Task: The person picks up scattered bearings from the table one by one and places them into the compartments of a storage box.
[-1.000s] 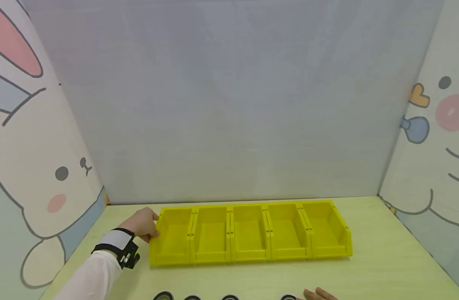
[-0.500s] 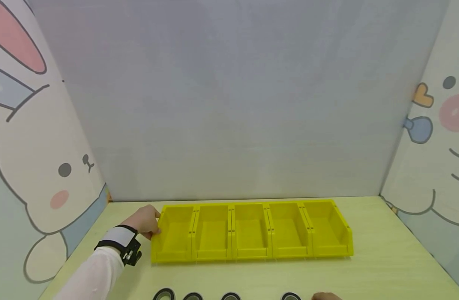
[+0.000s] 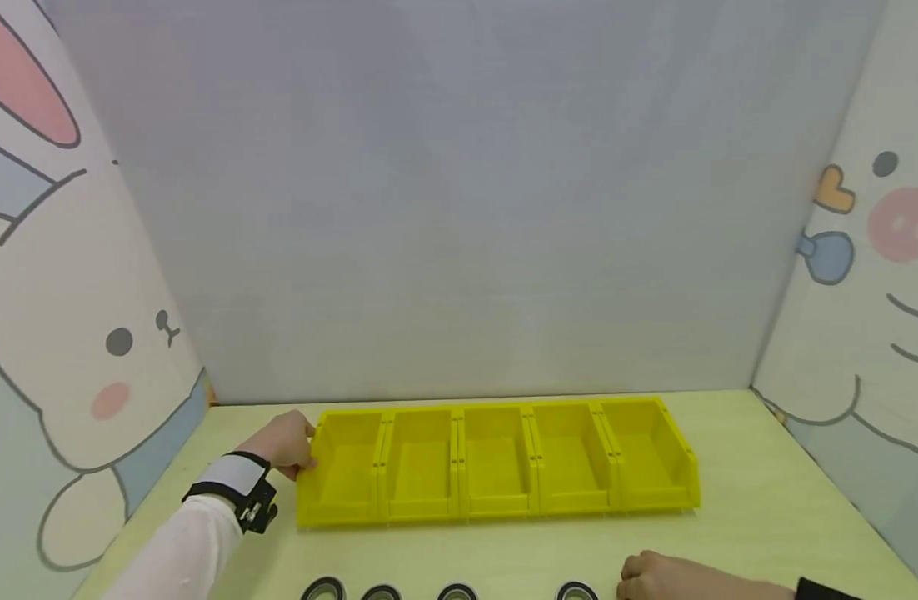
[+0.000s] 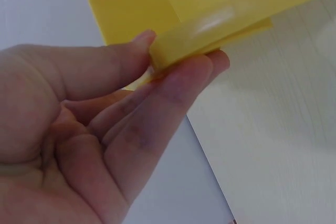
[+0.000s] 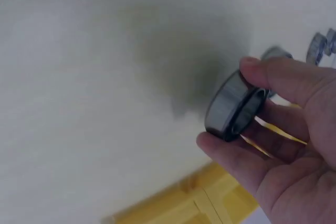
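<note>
My left hand (image 3: pixel 282 442) pinches the left side wall of a yellow row of joined storage bins (image 3: pixel 496 504). In the left wrist view, the thumb lies on one face of the bin wall (image 4: pixel 210 22) and the fingers on the other. At the lower right of the head view is my right hand (image 3: pixel 657 575). It holds a ball bearing (image 5: pixel 227 107), a steel ring with a dark inner side, between thumb and fingertips, as the right wrist view shows. The bearing is tilted over the table. Several more bearings (image 3: pixel 323 581) lie along the lower edge of the head view.
The bins stand side by side on a pale wooden table (image 3: pixel 759 492), their open fronts toward me. A grey back wall (image 3: pixel 466 208) rises behind them. Side panels with a cartoon rabbit (image 3: pixel 69 367) and a cartoon pig (image 3: pixel 879 317) flank the table.
My right hand dropped lower, then came back up into view from the right, with forearm and wristband showing. My left hand has kept its grip on the bin wall.
</note>
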